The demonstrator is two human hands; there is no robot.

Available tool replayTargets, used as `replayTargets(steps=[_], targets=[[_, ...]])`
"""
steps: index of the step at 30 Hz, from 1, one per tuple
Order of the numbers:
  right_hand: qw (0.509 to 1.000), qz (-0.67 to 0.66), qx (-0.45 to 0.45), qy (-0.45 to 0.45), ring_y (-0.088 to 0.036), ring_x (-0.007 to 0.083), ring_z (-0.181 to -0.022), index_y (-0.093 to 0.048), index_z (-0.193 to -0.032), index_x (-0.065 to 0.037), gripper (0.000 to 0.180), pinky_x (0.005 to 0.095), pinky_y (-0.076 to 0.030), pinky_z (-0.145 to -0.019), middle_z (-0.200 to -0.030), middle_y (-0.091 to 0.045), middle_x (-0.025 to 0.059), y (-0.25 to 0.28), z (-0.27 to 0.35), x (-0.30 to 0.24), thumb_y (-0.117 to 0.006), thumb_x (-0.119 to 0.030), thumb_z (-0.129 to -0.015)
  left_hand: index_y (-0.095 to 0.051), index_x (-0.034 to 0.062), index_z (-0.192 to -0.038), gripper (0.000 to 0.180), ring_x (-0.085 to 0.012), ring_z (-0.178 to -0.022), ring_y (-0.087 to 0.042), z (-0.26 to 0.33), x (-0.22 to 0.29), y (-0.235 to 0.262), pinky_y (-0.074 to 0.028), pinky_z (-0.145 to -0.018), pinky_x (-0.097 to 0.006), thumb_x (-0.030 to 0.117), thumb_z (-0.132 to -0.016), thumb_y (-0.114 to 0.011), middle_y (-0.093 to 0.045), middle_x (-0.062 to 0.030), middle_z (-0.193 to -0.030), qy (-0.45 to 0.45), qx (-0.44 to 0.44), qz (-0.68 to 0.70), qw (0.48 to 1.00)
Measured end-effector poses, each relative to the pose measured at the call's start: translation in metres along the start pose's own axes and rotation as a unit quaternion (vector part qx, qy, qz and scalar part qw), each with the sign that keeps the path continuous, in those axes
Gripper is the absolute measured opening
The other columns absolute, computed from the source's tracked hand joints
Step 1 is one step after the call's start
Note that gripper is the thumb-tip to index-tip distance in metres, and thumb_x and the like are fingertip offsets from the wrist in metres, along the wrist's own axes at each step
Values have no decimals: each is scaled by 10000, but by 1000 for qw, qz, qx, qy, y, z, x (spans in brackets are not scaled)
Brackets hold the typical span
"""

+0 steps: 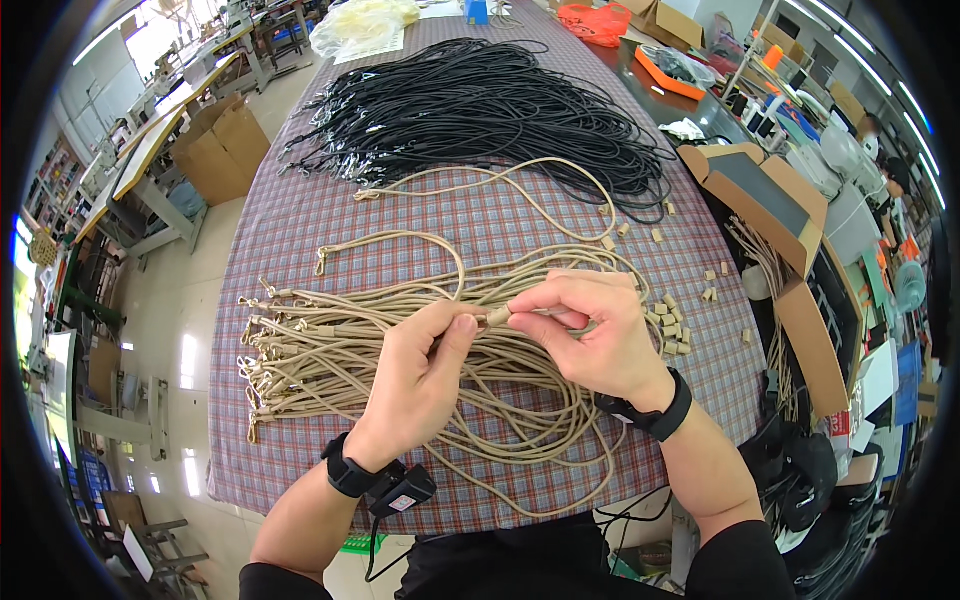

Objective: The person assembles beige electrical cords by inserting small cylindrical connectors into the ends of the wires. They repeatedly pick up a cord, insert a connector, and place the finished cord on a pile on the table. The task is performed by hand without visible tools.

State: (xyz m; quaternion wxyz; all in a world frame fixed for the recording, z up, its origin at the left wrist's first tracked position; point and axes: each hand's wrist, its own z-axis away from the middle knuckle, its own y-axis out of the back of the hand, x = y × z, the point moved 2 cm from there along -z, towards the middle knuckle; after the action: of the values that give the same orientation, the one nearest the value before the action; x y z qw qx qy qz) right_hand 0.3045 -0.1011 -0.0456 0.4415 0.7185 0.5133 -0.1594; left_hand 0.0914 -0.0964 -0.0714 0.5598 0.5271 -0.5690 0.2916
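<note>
The grip of the right hand [605,330] is a pinch, thumb and forefinger pressed on a small beige cylindrical bead [498,317]. The left hand [420,370] pinches just to the left of it, probably on a cord end; the fingers cover this, so I cannot tell how deep the end sits. The bead is held above the heap of beige cords [520,390]. If the two pinches are not in line, the cord tip could bend at the hole. If the right pinch is too light, the bead could slip and be lost among cords of nearly the same colour. These cords cross each other, so one pull may drag the neighbours and tangle the small clasps [258,370] at the left. On the plaid-covered counter [720,400], a swinging cord could scatter the loose beads [672,330] right of the heap.
</note>
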Motion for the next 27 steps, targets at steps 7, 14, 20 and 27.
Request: replayTargets(steps=[7, 14, 20, 27], targets=[[999, -17, 25, -29, -425, 74, -510, -823, -985, -53, 135, 272, -323, -507, -708, -684, 20, -2, 4, 1, -864, 9, -872, -728, 9, -1184, 222, -273, -639, -589, 0, 4, -2, -467, -574, -396, 10, -967, -777, -632, -120, -887, -208, 47, -206, 955], [999, -5, -2, -34, -538, 128, -541, -808, -969, -58, 126, 299, -406, -519, -725, -698, 38, 1, 2, -2, -876, -31, -866, -741, -10, -1134, 176, -305, -640, -616, -1, 3, -3, -478, -576, -404, -3, -961, -775, -621, -119, -848, -233, 80, -188, 951], [999, -20, 1, 30, -691, 242, -691, -771, -1004, -27, 119, 354, -544, -603, -869, -719, 81, -8, 1, -4, -825, -8, -900, -762, -18, -1154, 196, -287, -667, -650, 3, 12, 3, -500, -595, -388, -28, -958, -762, -650, -116, -856, -226, 105, -193, 949], [989, 99, -16, 111, -695, 300, -772, -743, -1006, -23, 104, 381, -556, -665, -878, -681, 86, -4, 1, -3, -795, -20, -916, -803, 11, -1164, 247, -275, -780, -733, -2, 3, 2, -578, -696, -372, -60, -931, -759, -784, -132, -938, -247, 90, -223, 939]])
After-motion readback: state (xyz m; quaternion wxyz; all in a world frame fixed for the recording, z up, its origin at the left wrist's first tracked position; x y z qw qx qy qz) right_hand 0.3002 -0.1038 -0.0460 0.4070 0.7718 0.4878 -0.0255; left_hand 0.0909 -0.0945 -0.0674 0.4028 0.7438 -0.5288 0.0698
